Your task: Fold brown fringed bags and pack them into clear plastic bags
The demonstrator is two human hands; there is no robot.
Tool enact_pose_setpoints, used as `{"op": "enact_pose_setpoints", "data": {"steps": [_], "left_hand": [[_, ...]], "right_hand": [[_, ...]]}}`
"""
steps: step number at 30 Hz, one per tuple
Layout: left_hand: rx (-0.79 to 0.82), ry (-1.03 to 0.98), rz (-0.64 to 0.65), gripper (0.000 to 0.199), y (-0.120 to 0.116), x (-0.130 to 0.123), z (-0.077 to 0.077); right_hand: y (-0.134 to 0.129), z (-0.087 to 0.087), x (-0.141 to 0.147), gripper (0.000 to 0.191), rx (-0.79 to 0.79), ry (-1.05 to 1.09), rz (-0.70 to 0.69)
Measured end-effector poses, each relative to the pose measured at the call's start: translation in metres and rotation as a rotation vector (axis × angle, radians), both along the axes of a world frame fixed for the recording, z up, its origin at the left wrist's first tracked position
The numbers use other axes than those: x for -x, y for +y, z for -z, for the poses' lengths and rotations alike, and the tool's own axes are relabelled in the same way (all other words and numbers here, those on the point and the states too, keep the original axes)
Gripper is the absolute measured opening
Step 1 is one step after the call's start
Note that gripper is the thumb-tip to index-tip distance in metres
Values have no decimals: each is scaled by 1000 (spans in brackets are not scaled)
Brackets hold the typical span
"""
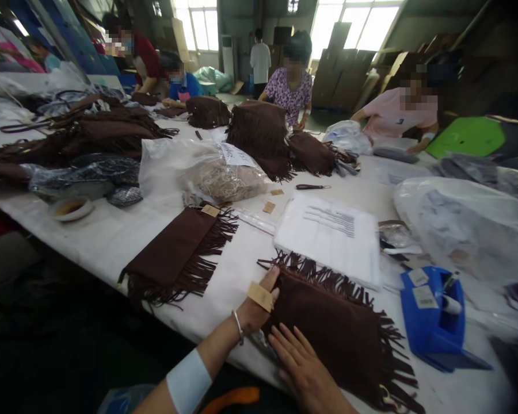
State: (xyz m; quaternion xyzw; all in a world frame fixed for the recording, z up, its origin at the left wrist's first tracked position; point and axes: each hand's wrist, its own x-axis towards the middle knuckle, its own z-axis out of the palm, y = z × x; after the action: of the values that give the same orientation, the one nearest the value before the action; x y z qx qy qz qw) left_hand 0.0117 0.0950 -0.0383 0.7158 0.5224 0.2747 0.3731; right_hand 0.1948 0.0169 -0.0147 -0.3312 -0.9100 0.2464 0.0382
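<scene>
The person's left forearm (pixel 207 356) wore a wide white band (pixel 189 382), smooth and plain, with straight edges, wrapped all the way around the arm well above the wrist. Whether it was cloth or tape could not be told from this view. Closer to the left hand (pixel 251 317), a thin silver bangle (pixel 238 326) circled the wrist as a narrow, bright ring. The stretch of forearm between the band and the bangle was bare. The right hand (pixel 302 365) was bare as well, with short fingernails (pixel 282 344), and its forearm ran off the bottom edge of the view.
</scene>
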Motion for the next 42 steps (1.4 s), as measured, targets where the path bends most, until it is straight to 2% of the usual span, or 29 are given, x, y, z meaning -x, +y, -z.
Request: {"op": "enact_pose_setpoints", "data": {"steps": [4, 5, 10, 13, 15, 16, 19, 21, 22, 24, 27, 31, 33, 35, 37, 38, 42], "left_hand": [[-152, 436, 98, 52, -7, -24, 0], [-177, 491, 139, 51, -9, -31, -2], [-121, 338, 403, 46, -13, -49, -24], [-71, 208, 481, 45, -12, -53, -39], [-66, 168, 553, 45, -15, -60, -47], [-73, 171, 608, 46, -17, -65, -51], [-116, 258, 817, 67, -28, -84, -60], [-163, 357, 891, 77, -38, -100, -61], [-195, 412, 891, 80, -44, -108, -59], [-276, 504, 836, 84, -54, -123, -52], [-438, 570, 739, 78, -62, -140, -35], [-650, 569, 724, 59, -55, -145, -14], [-717, 536, 746, 53, -48, -144, -11], [-759, 486, 747, 49, -44, -140, -13], [-784, 447, 727, 47, -44, -137, -19], [-797, 436, 715, 48, -45, -135, -23], [-823, 439, 706, 52, -56, -126, -34]], "right_hand": [[-7, 0, 0, 58, 90, 4, 73], [-7, -3, -2, 55, 116, 20, 81], [-12, -20, -29, 54, 172, 200, 52], [-31, -24, -59, 50, 210, 292, 132], [-51, -23, -79, 44, 255, 370, 312], [-62, -23, -88, 40, 290, 421, 455], [-93, -19, -106, 36, 479, 636, 1014], [-107, -17, -113, 44, 672, 842, 1315], [-111, -17, -116, 50, 769, 952, 1412], [-114, -17, -119, 58, 924, 1147, 1505], [-112, -21, -123, 62, 1063, 1318, 1519], [-105, -25, -129, 67, 1264, 1458, 1456], [-100, -25, -129, 72, 1372, 1542, 1329], [-91, -25, -126, 79, 1405, 1638, 1151], [-77, -24, -120, 82, 1303, 1711, 1027], [-69, -22, -117, 83, 1216, 1711, 1013], [-36, -9, -118, 92, 880, 1396, 1158]]}}
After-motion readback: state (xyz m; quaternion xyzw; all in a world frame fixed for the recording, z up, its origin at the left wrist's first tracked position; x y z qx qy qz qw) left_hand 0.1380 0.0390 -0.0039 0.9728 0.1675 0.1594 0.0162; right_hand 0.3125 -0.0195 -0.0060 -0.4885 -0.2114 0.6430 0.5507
